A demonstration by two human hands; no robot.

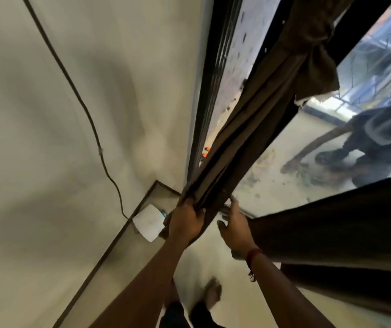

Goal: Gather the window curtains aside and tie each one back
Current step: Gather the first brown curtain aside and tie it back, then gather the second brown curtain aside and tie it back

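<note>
While the left hand [185, 223] gripped the gathered brown curtain [256, 119] near its lower end, the right hand [234, 223] hovered just beside it, fingers straight and spread, both arms outstretched.

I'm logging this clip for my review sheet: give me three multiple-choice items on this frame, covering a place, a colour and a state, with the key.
1. Where does the white box lie?
A. on the floor in the room's corner
B. on a chair
C. on a shelf

2. What colour is the gathered curtain?
A. white
B. brown
C. blue

3. What is the left hand doing?
A. hanging idle
B. pressing flat on the wall
C. holding the curtain's lower end in its grip

Key:
1 A: the box sits low in the corner, beside the skirting.
2 B: the curtain's folds are brown all along.
3 C: the fingers curl round the bunched folds, while the right hand lies open beside them.
</note>
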